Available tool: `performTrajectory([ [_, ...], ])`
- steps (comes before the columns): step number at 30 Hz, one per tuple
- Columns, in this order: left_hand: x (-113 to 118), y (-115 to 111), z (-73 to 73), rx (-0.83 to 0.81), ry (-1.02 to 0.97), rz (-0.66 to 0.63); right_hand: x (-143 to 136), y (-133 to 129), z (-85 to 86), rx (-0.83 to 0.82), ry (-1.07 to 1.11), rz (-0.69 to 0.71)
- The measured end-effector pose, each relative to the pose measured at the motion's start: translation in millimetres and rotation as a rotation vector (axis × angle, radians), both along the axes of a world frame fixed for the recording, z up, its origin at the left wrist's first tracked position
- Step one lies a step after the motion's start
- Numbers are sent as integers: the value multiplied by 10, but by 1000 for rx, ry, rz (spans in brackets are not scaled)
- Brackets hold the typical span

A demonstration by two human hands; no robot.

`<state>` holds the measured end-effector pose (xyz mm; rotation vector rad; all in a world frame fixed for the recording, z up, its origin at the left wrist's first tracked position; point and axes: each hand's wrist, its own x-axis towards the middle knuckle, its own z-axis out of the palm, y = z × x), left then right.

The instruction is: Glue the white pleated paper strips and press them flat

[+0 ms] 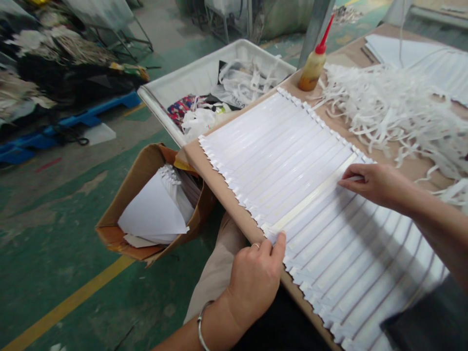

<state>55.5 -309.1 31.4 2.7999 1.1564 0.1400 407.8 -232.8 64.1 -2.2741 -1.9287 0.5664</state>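
A fanned row of overlapping white paper sheets [292, 156] lies across a brown cardboard-covered table [219, 187]. One yellowish strip [310, 200] shows between two sheets. My left hand [256, 278], with a ring and a wrist bangle, presses its thumb on the near end of that strip at the table edge. My right hand [373, 183] pinches the strip's far end with its fingertips.
A glue bottle [313, 66] with a red nozzle stands at the table's far side. A pile of peeled white strips [395, 112] lies right of it. A cardboard box [146, 204] of white sheets sits on the floor, a white bin [204, 78] of scraps behind it.
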Motion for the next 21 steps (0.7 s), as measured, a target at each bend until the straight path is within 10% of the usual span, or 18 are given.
performTrajectory([
  [21,-21,11,-29,-1,-42,7,524,236,23,43,-91,-154],
])
